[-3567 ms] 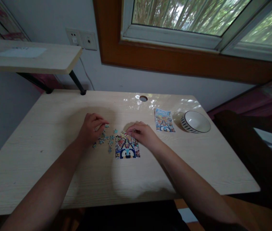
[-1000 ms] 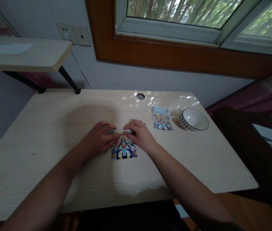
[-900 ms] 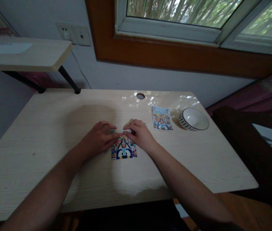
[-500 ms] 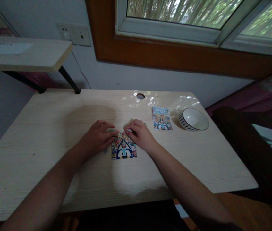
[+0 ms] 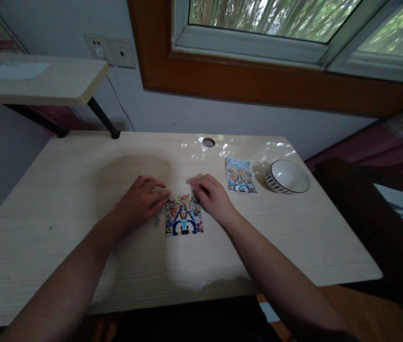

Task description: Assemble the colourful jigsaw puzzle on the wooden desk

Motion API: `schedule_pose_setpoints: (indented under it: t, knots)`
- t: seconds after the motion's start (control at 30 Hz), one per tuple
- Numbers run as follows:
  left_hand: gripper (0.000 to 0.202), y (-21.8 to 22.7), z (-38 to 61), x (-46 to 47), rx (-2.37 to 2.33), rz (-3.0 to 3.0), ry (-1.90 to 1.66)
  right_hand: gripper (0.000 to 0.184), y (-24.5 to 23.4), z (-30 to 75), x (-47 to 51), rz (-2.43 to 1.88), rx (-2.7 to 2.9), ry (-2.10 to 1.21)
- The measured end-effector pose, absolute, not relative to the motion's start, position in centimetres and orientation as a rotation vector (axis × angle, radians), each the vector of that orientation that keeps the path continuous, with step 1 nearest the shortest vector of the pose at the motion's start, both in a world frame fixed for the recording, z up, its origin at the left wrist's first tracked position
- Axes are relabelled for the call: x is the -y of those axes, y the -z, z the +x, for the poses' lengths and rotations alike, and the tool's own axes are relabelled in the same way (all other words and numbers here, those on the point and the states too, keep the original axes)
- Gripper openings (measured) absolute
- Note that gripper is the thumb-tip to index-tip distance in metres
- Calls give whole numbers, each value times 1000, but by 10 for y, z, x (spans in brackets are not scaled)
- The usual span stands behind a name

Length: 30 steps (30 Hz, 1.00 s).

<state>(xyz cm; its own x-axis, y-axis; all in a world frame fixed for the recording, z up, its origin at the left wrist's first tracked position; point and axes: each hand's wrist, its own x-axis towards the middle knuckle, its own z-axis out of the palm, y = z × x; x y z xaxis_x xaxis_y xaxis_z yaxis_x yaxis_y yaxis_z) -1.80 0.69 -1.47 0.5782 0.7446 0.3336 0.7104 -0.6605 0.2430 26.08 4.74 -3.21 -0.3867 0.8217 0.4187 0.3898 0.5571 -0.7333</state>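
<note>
Desk (image 5: 187, 266) — puzzle (image 5: 184, 218), card (image 5: 241, 176), bowl (image 5: 289, 176), probably pieces (image 5: 157, 219)

A partly assembled, multicoloured jigsaw puzzle (image 5: 185, 216) lies flat on the pale wood-grain counter (image 5: 223, 259), blue cartoon dog's face (image 5: 185, 227) at six o'clock; small blue-green loose pieces (image 5: 157, 220) sit at nine o'clock.

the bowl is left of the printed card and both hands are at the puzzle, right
Not left: the head view shows the bowl right of the printed card. The left hand and right hand are indeed at the puzzle.
</note>
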Motion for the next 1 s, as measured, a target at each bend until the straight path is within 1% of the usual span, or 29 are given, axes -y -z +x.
schedule_pose_setpoints:
  t: [0.4,0.77,1.0]
  knots:
    - [28,16,-18,-7,-1230,2687,-634,29,28,262,-47,-1009,1899,-652]
    - [28,15,-18,-7,-1202,2715,-599,43,38,265,-50,-1053,1868,-622]
    - [28,17,-20,-8,-1268,2706,-649,43,35,266,-49,-1039,1875,-585]
